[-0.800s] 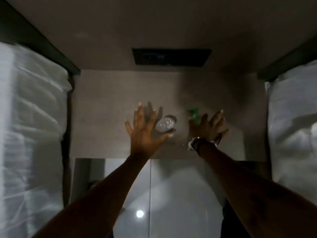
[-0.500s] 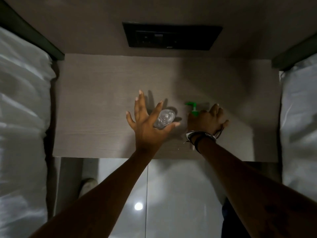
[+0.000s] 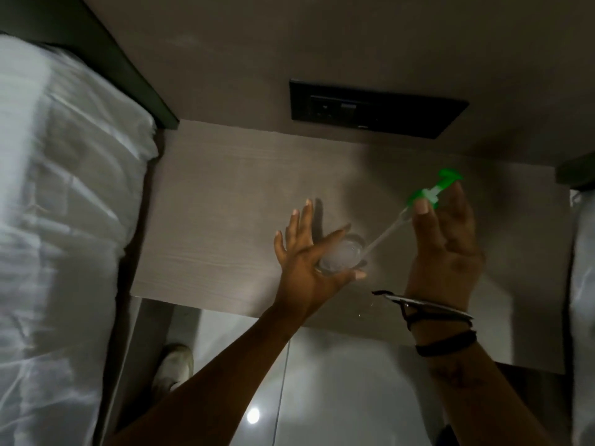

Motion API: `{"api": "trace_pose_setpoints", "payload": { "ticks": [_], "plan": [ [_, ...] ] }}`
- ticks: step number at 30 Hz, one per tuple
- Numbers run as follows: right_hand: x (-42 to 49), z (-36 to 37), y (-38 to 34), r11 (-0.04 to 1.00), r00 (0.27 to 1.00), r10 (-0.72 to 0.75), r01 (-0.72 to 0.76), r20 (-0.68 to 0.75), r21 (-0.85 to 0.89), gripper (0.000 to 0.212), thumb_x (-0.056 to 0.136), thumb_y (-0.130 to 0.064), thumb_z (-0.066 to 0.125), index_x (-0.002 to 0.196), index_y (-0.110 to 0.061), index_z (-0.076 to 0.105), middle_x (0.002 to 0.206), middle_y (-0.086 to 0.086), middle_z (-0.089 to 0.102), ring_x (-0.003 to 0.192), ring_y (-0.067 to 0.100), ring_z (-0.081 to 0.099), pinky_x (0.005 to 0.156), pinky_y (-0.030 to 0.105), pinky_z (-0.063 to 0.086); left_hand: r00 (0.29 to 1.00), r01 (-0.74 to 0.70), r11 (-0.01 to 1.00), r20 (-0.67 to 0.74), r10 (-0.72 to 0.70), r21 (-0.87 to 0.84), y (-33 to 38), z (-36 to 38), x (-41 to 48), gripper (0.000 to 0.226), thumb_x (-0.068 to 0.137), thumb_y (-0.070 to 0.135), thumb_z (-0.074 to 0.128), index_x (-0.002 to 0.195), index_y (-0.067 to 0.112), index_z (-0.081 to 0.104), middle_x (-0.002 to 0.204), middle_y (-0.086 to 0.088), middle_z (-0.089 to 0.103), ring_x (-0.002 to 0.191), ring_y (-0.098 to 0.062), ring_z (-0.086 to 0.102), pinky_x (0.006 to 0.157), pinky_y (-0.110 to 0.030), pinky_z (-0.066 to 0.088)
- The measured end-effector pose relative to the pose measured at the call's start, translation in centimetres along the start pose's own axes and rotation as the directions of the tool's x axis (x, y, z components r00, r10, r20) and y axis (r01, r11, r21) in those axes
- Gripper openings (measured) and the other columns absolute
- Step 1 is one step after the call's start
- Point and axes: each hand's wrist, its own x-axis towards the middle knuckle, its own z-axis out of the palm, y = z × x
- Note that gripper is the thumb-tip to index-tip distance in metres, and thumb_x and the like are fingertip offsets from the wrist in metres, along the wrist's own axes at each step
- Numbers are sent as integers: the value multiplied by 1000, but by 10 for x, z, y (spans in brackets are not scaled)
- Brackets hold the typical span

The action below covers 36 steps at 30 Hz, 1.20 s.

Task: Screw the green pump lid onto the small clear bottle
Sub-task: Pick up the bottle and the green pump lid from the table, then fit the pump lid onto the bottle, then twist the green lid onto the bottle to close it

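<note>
The small clear bottle stands upright on the wooden bedside table, seen from above. My left hand grips its side between thumb and forefinger, the other fingers spread. My right hand holds the green pump lid up and to the right of the bottle, tilted. The lid's clear dip tube slants down to the left, and its tip reaches the bottle's open mouth.
A dark socket panel sits in the wall behind the table. White bedding lies along the left and more white bedding at the right edge. Glossy floor tiles and a shoe show below the table's front edge.
My right hand has picked the green pump lid up off the table and raised it, tube pointing into the bottle. My left hand has closed onto the bottle. The camera has shifted left.
</note>
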Motion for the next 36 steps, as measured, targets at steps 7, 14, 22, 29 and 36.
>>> {"api": "trace_pose_setpoints", "payload": {
  "ticks": [7, 14, 22, 29, 36],
  "plan": [
    [11, -7, 7, 992, 991, -127, 127, -32, 6, 32, 83, -22, 70, 91, -53, 70, 145, 14, 46, 131, 29, 48, 103, 39, 47, 998, -51, 992, 41, 56, -113, 10, 13, 3, 70, 64, 69, 71, 128, 46, 53, 163, 7, -9, 148, -12, -17, 112, -48, -14],
    [10, -7, 26, 946, 963, -270, 269, 23, -181, 24, 78, -54, 67, 100, -63, 60, 145, 15, 47, 130, 36, 45, 103, 62, 41, 998, -55, 991, 17, 58, -125, 10, 16, 5, 69, 62, 66, 73, 126, 45, 55, 163, 5, -5, 149, -15, -13, 113, -51, -10],
    [-1, -29, 49, 668, 802, -404, 587, 440, -457, 33, 73, -30, 75, 90, -2, 72, 137, 31, 48, 123, 43, 49, 105, 39, 36, 996, -78, 990, -41, 73, -121, 13, 17, 7, 59, 64, 70, 62, 117, 43, 60, 163, 1, 7, 151, -23, 2, 116, -54, 0],
    [6, -33, 47, 592, 717, -197, 631, 669, -502, 31, 63, -20, 81, 92, -12, 74, 146, 19, 43, 127, 43, 43, 100, 54, 39, 992, -123, 970, -11, 123, -208, 6, 15, 9, 59, 68, 61, 69, 123, 40, 60, 164, -1, 7, 151, -20, -4, 116, -49, -8],
    [12, -35, 60, 536, 720, -82, 615, 689, -578, 37, 62, -24, 86, 96, -14, 75, 145, 18, 46, 127, 45, 44, 95, 66, 43, 989, -137, 972, 20, 143, -190, 5, 13, 12, 63, 67, 65, 68, 125, 41, 59, 163, 3, 5, 150, -17, -5, 114, -44, -10]
  ]
}}
